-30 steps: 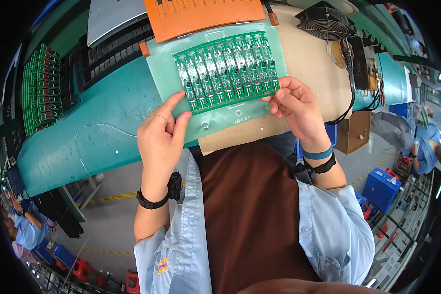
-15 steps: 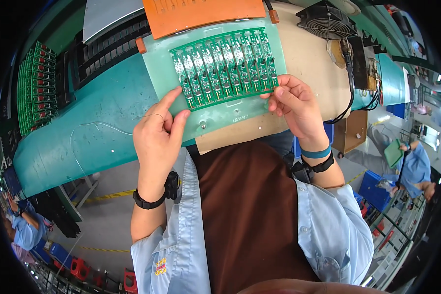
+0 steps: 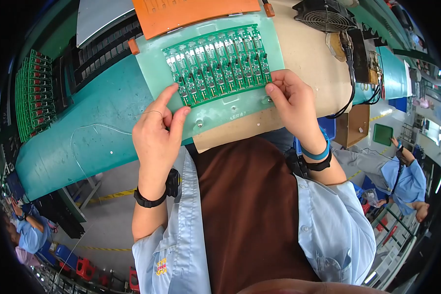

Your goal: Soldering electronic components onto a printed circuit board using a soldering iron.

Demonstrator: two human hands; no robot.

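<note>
Head view: the circuit board panel (image 3: 215,68), a row of narrow strips joined along their ends, is located over the pale green plate (image 3: 149,68) on the desk (image 3: 103,112); whether it is fully seated cannot be told. The near left corner is flanked by the left hand (image 3: 155,130), with index finger at the side edge and thumb just below the corner; this grip is spread, not clenched. The near right corner is met by the thumb and fingers of the right hand (image 3: 295,100); whether that grip is pinched tight or only rested there cannot be told. The step in hand is judged to be handling or aligning of the panel by its near corners. For the next move, even support at both corners and clearance of the raised components would be called for.

Containers: at the far left, several upright green boards (image 3: 36,93) are stood in a row; any holder is not clearly shown. Right of the desk, a cardboard box (image 3: 354,126) is placed, with a small pale piece visible inside. Beside it, the contents of a blue bin (image 3: 328,127) are hidden.
</note>
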